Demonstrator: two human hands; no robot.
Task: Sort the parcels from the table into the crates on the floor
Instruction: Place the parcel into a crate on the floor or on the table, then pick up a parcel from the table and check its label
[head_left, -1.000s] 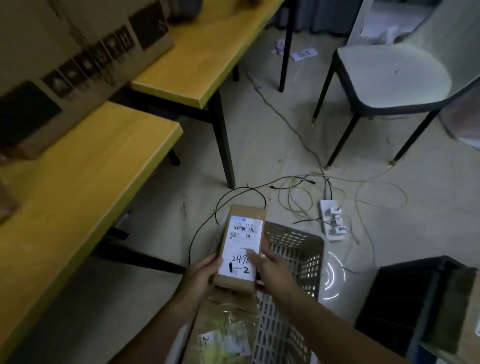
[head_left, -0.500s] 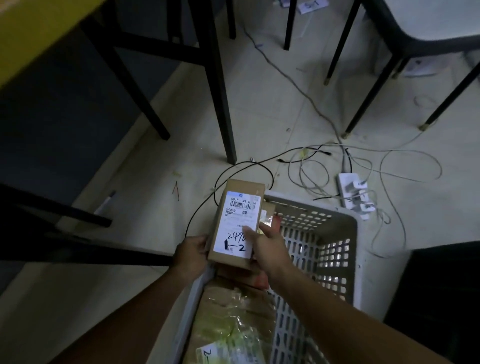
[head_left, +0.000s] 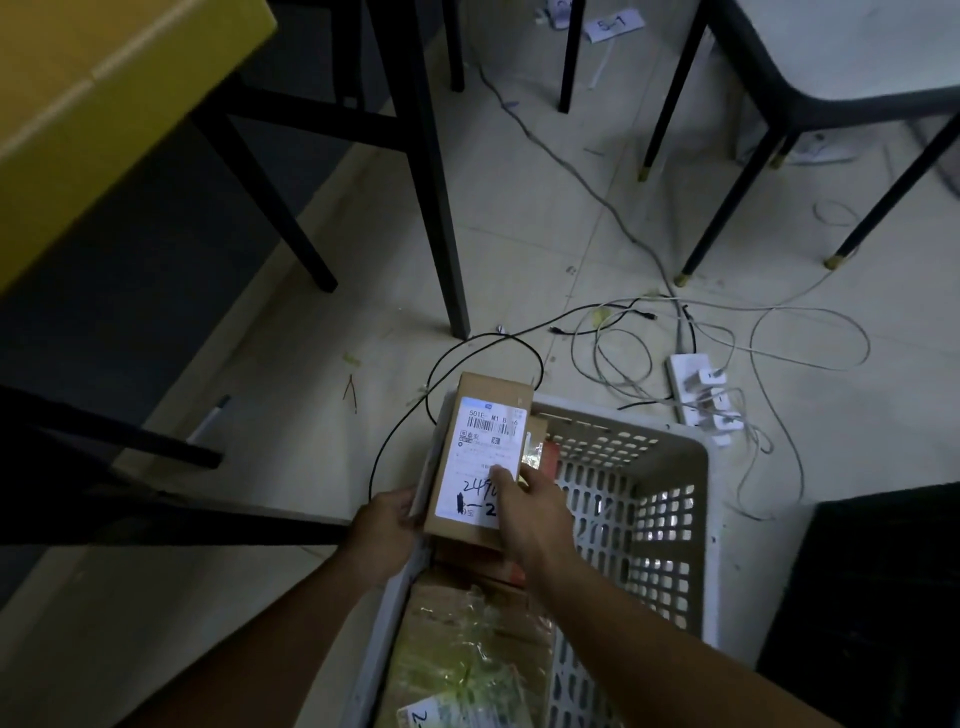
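Head: cable-strewn floor (head_left: 519, 249), yellow table (head_left: 93, 104)

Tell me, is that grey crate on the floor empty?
No. The grey crate already holds parcels: a taped brown parcel lies in the bottom, below the labelled box that both hands hold.

**Dim room, cables everywhere**

Low light over a pale tiled floor (head_left: 322, 613), scuffed and littered. Up left sits a yellow wooden tabletop (head_left: 78, 119) on black metal legs (head_left: 441, 208). Top right, a pale-seated chair with dark, brass-tipped legs (head_left: 852, 47). A white power strip with plugs in it (head_left: 701, 395) lies on the tiles, with thin white and black cables (head_left: 613, 358) looping beside it. A white paper slip marked 5-1 (head_left: 613, 26) lies far back.
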